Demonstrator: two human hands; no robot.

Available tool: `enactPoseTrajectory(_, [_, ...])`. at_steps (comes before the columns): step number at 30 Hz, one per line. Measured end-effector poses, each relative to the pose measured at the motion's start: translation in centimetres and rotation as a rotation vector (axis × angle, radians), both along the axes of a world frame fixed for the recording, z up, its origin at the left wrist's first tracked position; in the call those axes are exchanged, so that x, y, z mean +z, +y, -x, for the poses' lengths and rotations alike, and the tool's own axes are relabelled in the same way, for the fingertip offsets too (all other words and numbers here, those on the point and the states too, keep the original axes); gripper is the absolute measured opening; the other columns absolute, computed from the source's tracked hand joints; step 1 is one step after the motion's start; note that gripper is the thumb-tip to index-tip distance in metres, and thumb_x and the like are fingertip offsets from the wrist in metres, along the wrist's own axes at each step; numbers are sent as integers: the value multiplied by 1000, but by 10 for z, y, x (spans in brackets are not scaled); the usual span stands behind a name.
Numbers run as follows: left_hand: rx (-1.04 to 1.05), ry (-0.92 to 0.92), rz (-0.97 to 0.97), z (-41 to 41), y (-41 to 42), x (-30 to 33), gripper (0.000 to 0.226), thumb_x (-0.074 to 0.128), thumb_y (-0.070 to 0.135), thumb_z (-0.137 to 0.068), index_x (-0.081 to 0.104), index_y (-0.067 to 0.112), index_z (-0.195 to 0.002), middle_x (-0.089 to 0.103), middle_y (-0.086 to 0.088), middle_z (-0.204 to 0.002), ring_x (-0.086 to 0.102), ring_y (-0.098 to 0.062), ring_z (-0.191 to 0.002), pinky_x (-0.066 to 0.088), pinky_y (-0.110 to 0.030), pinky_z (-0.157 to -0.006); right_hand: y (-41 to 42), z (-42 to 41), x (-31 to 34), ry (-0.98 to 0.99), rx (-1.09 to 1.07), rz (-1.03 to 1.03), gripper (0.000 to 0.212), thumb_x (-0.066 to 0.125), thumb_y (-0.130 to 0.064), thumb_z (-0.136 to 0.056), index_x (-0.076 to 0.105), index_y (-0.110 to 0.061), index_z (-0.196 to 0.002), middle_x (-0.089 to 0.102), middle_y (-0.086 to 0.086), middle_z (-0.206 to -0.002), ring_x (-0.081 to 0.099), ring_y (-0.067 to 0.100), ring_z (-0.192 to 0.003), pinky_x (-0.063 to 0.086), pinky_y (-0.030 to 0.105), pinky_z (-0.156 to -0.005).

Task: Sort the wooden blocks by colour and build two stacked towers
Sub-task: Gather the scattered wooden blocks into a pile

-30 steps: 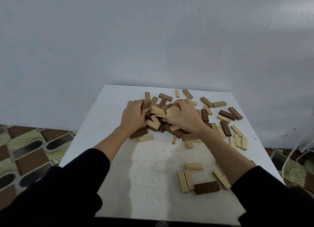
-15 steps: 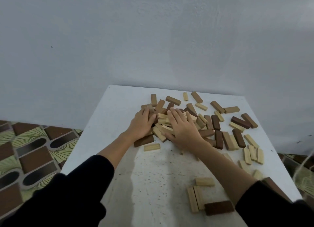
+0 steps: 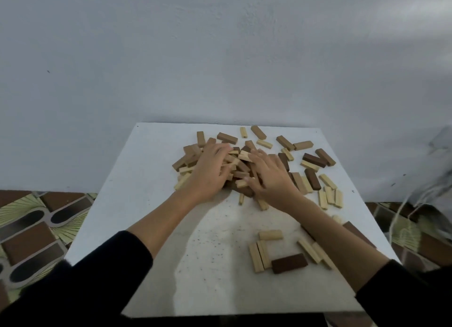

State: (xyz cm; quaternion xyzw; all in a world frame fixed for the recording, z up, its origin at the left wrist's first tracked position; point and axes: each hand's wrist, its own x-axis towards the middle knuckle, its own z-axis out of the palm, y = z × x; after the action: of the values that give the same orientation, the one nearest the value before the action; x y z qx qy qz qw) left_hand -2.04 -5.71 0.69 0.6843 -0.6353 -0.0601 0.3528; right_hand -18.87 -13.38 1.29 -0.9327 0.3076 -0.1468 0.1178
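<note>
The fingers of the left hand (image 3: 208,172) and the right hand (image 3: 272,177) are spread flat, released, and pressed on the pile of blocks (image 3: 241,167) at the far middle of the table (image 3: 146,180). Both forearms are stretched forward from the near edge of the table.

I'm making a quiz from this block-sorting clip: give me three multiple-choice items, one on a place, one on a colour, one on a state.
1. Where is the big block pile? A far half of the table B near left corner C on the floor
2. What colour is the near block beside the pale pair? A pale B dark brown C red
3. How do the hands lie? A both on the pile B both lifted C one off the table

A: the pile sits toward the wall. B: it is dark brown. A: left hand and right hand rest on it.
</note>
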Motion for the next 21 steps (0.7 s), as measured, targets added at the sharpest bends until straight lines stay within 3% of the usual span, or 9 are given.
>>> enactPoseTrajectory(3, [-188, -41, -28, 30, 12, -11, 31, 54, 1, -88, 59, 6, -118, 54, -5, -123, 42, -16, -119, 31, -28, -105, 13, 41, -6, -40, -60, -59, 51, 58, -26, -90, 43, -11, -136, 45, 6, -140, 39, 23, -131, 30, 39, -111])
enactPoseTrajectory(5, [-280, 0, -104, 47, 23, -16, 37, 53, -9, -79, 61, 6, -111, 55, -5, -116, 42, -13, -113, 33, -30, -101, 22, 66, -11, 13, -121, -112, 47, 58, -22, -90, 44, -14, -135, 46, 3, -137, 42, 20, -127, 36, 34, -106])
enactPoseTrajectory(7, [-400, 36, -252, 61, 35, -19, 50, 50, -15, -70, 59, 8, -114, 50, -3, -122, 37, -11, -116, 31, -29, -102, 33, 91, -18, 43, -177, -135, 41, 56, -21, -91, 47, -17, -131, 45, 0, -135, 40, 16, -124, 36, 30, -103])
enactPoseTrajectory(10, [-564, -54, -490, 76, 50, -21, 66, 59, -9, -70, 48, 15, -131, 31, -1, -145, 23, -13, -133, 22, -22, -105, 48, 122, -28, 39, -250, -132, 31, 55, -21, -91, 53, -17, -122, 47, -2, -128, 38, 15, -116, 34, 25, -94])
enactPoseTrajectory(14, [-664, -177, -613, 89, 55, -25, 75, 69, 2, -71, 42, 22, -139, 10, 0, -157, 9, -12, -139, 17, -29, -111, 64, 150, -45, -33, -223, -36, 21, 63, -21, -86, 64, -11, -104, 55, 4, -106, 41, 17, -92, 33, 27, -77])
enactPoseTrajectory(21, [-573, -156, -482, 91, 52, -35, 39, 74, 22, -80, 62, 15, -116, 37, 2, -146, 26, -13, -133, 24, -23, -105, 72, 157, -57, -49, -160, -24, 32, 58, 3, -74, 67, -1, -105, 55, 11, -101, 36, 16, -91, 27, 16, -73])
